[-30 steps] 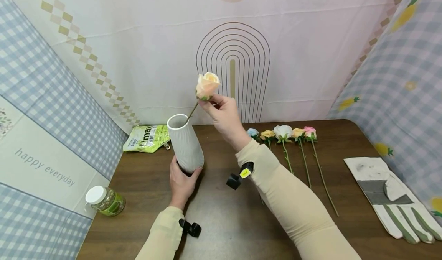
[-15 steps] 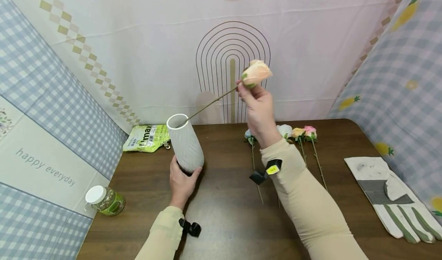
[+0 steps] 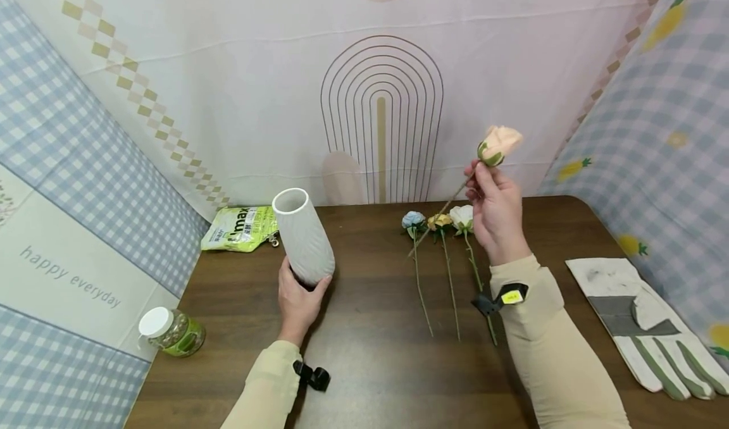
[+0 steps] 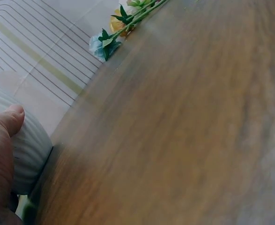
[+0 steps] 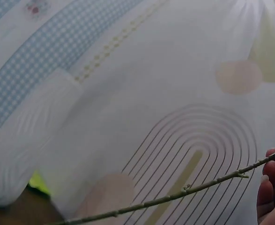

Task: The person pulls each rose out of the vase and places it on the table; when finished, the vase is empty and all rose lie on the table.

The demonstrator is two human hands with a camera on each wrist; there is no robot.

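My left hand [image 3: 299, 306] grips a ribbed white vase [image 3: 306, 242] low on its body, fingers and thumb around it. The vase's mouth is bare; in the left wrist view the thumb lies against the vase's side [image 4: 27, 154]. My right hand [image 3: 498, 211] pinches a peach artificial rose [image 3: 500, 144] just under its bloom, above the table's back right. Its thin stem [image 5: 174, 196] slants down to the left, clear of the vase. Below it lie a blue rose [image 3: 413, 220], a yellow rose [image 3: 439, 221] and a white rose [image 3: 462, 216], the white one partly covered by my hand.
A green and white pouch [image 3: 239, 229] lies at the back left of the brown table [image 3: 376, 366]. A jar with a white lid [image 3: 172, 331] is at the left edge. White, grey and green gloves [image 3: 643, 328] lie at the right. Patterned cloths hang behind and at both sides.
My right hand has drawn the peach rose out of the vase and carried it right. It now covers the yellow and pink roses lying farthest right. The left hand stays on the vase.
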